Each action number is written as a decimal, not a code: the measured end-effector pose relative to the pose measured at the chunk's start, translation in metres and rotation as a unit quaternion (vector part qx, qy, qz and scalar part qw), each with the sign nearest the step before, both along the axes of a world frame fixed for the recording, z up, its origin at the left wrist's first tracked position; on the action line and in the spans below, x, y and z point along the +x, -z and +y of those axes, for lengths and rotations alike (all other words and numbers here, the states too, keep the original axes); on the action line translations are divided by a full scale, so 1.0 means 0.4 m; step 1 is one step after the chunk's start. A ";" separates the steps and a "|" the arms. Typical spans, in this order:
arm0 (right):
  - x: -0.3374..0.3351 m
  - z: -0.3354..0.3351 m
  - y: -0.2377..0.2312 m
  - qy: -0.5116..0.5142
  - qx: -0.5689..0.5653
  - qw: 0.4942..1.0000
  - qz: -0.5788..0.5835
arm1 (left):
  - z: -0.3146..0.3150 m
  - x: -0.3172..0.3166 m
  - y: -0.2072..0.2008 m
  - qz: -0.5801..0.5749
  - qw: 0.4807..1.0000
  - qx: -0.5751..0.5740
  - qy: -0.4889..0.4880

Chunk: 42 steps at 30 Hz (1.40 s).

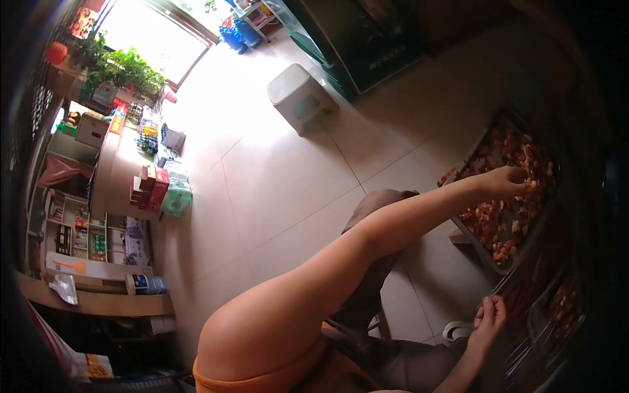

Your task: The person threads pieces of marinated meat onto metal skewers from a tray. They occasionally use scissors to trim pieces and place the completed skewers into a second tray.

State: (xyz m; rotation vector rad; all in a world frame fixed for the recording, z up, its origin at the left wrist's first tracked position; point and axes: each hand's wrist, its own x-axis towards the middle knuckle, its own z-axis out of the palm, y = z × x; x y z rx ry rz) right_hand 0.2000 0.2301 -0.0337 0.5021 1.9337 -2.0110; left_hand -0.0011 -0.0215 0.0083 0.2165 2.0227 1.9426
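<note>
My left hand [507, 183] reaches across into a metal tray [473, 243] of small reddish-brown meat pieces [488, 219]. Its fingers are bent down and closed on a piece of meat, mostly hidden beneath them. Closer to me, my right hand [488, 322] is closed in a pinch below the tray's near corner. A thin skewer [506, 280] seems to run from its fingertips toward the tray. Beside that hand, several thin skewers [521, 360] lie by a second tray with more meat pieces [565, 304], in dim light.
A white stool [295, 92] stands on the tiled floor, near a dark green cabinet [367, 49]. To the left are shelves [82, 236] of goods, a counter with red boxes [152, 187], and plants [128, 69] by the window. A white roll [455, 331] lies near my knee.
</note>
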 end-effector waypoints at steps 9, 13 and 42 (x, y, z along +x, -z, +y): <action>0.025 -0.069 -0.050 -0.187 0.041 0.978 0.078 | -0.055 0.021 0.002 -0.128 0.982 0.083 0.113; -0.033 -0.063 -0.079 -0.303 0.113 0.938 0.126 | -0.019 0.001 -0.016 -0.062 0.937 0.262 0.222; -0.075 -0.155 -0.099 0.032 -0.154 0.982 0.106 | 0.066 0.037 -0.021 -0.093 0.909 0.294 0.279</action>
